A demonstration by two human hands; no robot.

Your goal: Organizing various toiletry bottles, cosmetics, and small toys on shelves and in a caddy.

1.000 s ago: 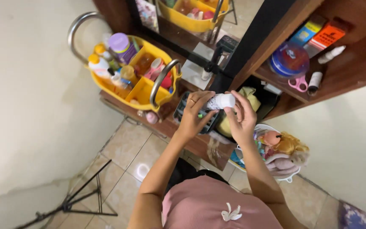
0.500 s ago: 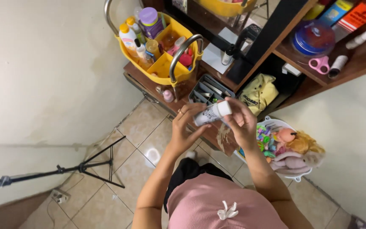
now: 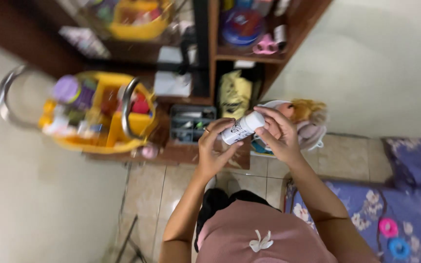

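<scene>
Head view, looking down past my pink shirt (image 3: 249,234): my left hand (image 3: 214,148) is wrapped around the body of a small white bottle (image 3: 241,128), and my right hand (image 3: 278,134) pinches its white cap end between curled fingertips. The bottle sits tilted between both hands, above the tiled floor (image 3: 249,178). To turn the cap well, I judge, I should grip the body firmly and twist only at the cap. Beyond are a grey divided tray (image 3: 191,124), a yellow caddy (image 3: 98,114) and a doll (image 3: 305,114).

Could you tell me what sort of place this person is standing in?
Most likely a bedroom or dressing corner at home: a wooden shelf unit, a yellow caddy of toiletry bottles, a basket of dolls and floral bedding on a tiled floor.
</scene>
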